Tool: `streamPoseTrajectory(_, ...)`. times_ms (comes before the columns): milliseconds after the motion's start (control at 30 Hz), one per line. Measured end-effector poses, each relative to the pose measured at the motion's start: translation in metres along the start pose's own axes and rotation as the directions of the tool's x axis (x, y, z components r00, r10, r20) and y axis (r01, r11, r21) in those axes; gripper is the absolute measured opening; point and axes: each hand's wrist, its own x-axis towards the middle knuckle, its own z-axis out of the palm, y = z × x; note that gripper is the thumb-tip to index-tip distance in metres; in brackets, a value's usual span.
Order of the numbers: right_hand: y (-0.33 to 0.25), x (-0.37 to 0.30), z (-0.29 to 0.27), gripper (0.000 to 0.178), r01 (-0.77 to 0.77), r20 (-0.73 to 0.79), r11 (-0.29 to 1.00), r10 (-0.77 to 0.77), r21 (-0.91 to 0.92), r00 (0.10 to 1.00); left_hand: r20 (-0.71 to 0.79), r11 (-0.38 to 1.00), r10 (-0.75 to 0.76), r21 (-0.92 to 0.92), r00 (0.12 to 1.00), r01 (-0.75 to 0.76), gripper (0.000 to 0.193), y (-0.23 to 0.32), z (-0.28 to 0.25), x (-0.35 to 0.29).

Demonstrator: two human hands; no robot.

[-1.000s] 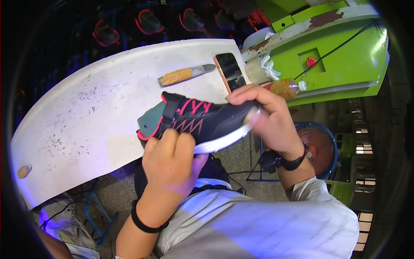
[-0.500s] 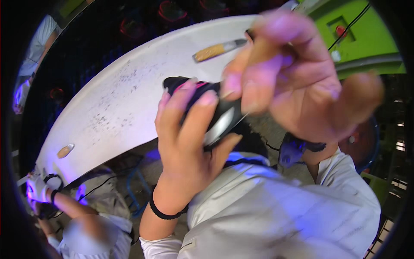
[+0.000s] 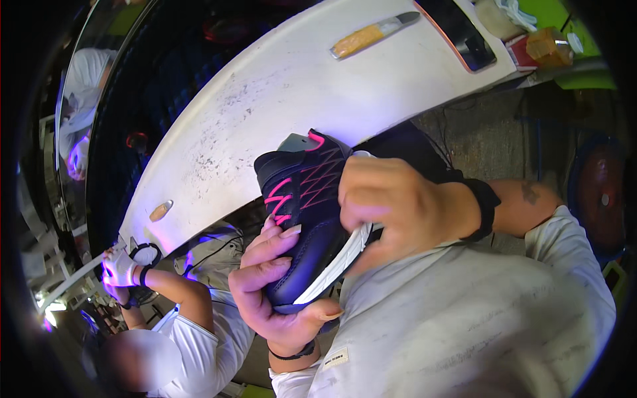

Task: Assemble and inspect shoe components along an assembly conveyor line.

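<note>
Black shoe (image 3: pixel 306 247), pink lacing, white sole, tilted.

A knife (image 3: pixel 371 36) with a wrapped tan handle lies by the curved far edge of a scuffed white tabletop (image 3: pixel 298 109), its blade toward a smartphone (image 3: pixel 458 32) I see remotely along the right edge. Just past it sits a white-capped bottle (image 3: pixel 547 48). A small tan-and-silver tool (image 3: pixel 161 211) rests at the left corner, near a white-gloved co-worker (image 3: pixel 199 338).
</note>
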Motion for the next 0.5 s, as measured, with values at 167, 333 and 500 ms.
streamPoseTrajectory(167, -0.01, -0.004, 0.002, 0.044, 0.145, -0.071, 0.989, -0.142, 0.037, 0.987, -0.032, 0.998, -0.07, 0.001, 0.997, 0.07, 0.078, 0.01, 0.008, 0.004)
streamPoseTrajectory(333, 0.003, 0.005, 0.003, 0.047, 0.148, -0.106, 0.989, -0.147, -0.004, 0.983, 0.104, 0.972, 0.198, 0.11, 0.975, -0.209, 0.068, -0.001, -0.005, 0.027)
streamPoseTrajectory(500, 0.026, 0.004, 0.008, 0.057, -0.051, -0.024, 0.991, 0.049, -0.126, 0.999, 0.253, 0.879, 0.151, 0.407, 0.956, -0.247, 0.052, 0.017, -0.023, 0.04)
